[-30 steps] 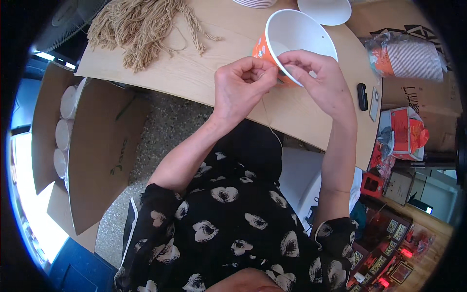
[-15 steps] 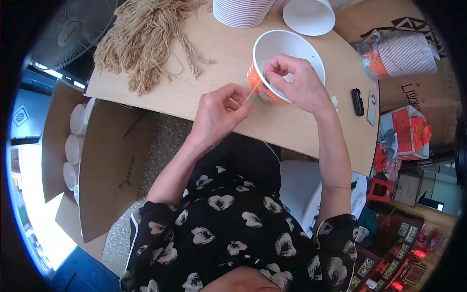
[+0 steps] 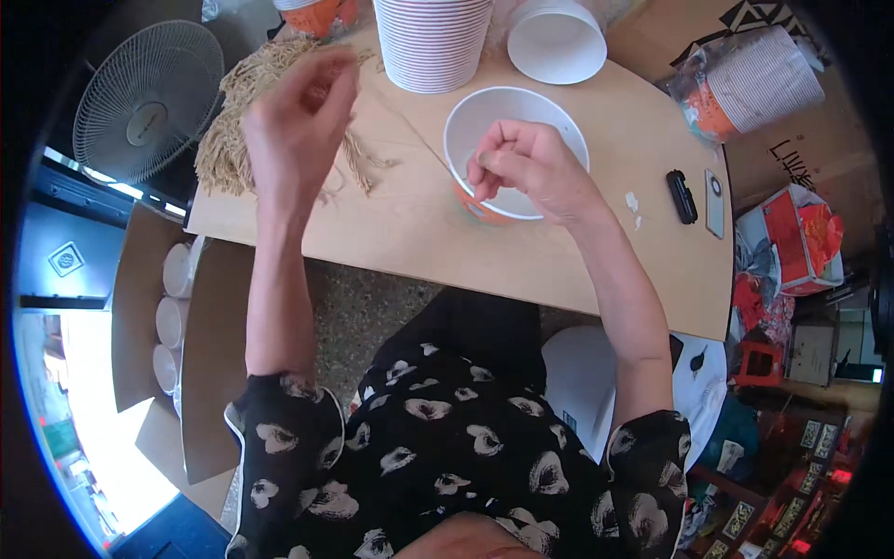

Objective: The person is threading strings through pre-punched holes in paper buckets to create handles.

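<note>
A white paper bucket (image 3: 518, 102) with an orange printed outside stands on the table, its mouth toward me. My right hand (image 3: 535, 168) is over its near rim, fingertips pinched together; what they hold, if anything, is too small to make out. A thin tan string (image 3: 414, 129) runs taut from the bucket's left side up toward my left hand (image 3: 303, 116). That hand is raised over the table's left part, fingers curled closed on the string, though its fingertips are partly hidden. Behind it lies a pile of tan strings (image 3: 228, 154).
A tall stack of white buckets (image 3: 433, 47) and a tipped white bucket (image 3: 557, 47) stand at the back. To the right lie a black clip-like object (image 3: 682, 197) and a slim silver device (image 3: 714, 205). A fan (image 3: 149, 121) and a carton of cups (image 3: 219, 354) flank the left.
My left hand has moved up and left, away from the bucket, drawing the string out long. The right hand stays at the bucket's rim. The view has shifted slightly.
</note>
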The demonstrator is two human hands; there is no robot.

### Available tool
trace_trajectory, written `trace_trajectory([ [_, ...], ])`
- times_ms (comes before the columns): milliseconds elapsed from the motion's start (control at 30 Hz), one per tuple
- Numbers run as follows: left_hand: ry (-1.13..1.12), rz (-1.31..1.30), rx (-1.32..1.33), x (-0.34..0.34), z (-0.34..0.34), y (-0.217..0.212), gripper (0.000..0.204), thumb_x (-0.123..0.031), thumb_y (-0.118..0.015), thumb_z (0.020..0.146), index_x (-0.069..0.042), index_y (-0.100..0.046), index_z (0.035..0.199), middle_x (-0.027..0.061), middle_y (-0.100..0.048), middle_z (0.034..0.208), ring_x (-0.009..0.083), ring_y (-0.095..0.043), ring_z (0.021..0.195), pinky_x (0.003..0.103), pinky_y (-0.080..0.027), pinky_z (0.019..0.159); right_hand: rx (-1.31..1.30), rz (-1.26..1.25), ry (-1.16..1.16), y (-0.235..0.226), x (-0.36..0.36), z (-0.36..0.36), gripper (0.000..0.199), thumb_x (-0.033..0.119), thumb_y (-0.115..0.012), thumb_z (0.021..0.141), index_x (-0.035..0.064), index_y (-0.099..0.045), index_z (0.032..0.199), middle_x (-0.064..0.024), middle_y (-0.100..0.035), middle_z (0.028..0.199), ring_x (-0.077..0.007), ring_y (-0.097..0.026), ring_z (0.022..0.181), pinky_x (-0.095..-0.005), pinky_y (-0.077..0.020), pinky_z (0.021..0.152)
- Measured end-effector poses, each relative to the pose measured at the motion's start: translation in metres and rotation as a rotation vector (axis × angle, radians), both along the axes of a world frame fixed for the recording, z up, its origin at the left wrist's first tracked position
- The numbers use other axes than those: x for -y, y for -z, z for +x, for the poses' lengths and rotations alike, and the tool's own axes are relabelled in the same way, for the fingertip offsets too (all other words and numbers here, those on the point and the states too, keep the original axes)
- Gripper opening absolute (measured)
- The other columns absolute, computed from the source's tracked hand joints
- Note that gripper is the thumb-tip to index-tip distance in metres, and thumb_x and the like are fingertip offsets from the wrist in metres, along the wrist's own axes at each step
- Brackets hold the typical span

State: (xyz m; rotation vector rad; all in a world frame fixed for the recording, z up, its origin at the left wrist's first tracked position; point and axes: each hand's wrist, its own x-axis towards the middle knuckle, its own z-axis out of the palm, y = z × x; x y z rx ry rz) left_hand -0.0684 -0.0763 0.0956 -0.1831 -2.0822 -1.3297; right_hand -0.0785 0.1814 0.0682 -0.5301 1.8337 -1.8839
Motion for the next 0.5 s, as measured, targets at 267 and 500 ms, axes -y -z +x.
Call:
trace_trajectory([
  [267, 0.710, -0.337, -0.005, -0.073, -0.113, -0.030, 0.026, -0.010, -0.071, 0.087, -0.002, -0.071, 0.112, 0.0119, -0.074, 0.090, 0.0181, -0.072, 0.084, 0.029, -0.058, 0.076, -0.165, 0.043, 0.071, 0.000, 0.017, 0.000, 0.021, 0.009, -0.057, 0.100, -0.0055, -0.064, 0.114, -0.0031, -0.064, 0.086, -0.0096, -0.061, 0.077, -0.0233, -0.0511, 0.074],
  [500, 0.502, -0.286, 0.353, -0.071, -0.064, -0.010, 0.027, -0.020, -0.061, 0.097, 0.000, -0.062, 0.115, 0.0087, -0.071, 0.084, 0.0135, -0.067, 0.063, 0.027, -0.052, 0.054, 0.080, -0.086, 0.219, 0.012, 0.006, -0.005, 0.022, 0.012, -0.053, 0.103, -0.0047, -0.065, 0.111, -0.0026, -0.062, 0.082, -0.0098, -0.058, 0.072, -0.0231, -0.0497, 0.070],
])
